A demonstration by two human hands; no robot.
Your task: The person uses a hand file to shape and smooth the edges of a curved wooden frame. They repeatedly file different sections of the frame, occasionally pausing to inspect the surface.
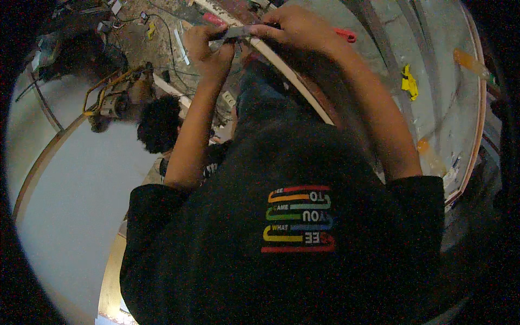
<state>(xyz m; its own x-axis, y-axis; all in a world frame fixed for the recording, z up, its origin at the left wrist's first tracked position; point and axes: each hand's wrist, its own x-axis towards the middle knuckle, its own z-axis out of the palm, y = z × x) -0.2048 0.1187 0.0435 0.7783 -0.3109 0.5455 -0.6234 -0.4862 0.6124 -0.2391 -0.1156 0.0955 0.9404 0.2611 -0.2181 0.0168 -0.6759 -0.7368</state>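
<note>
My left hand [207,50] and my right hand [295,28] are both closed on a flat grey strip [238,32], one at each end. It looks like a file or a metal blade; blur hides which. The strip lies across a narrow pale wooden edge [292,81] that runs diagonally in front of me. My fingers cover both ends of the strip. A red object [214,20] sits just beyond my left fingers, too small to name.
A grey curved panel [444,32] at right carries a yellow tool [410,83], a red-handled tool [345,36] and an orange-ended object [470,62]. Another person's dark-haired head [160,124] is below left, beside a white panel [76,200]. Cables and scraps litter the floor [165,40].
</note>
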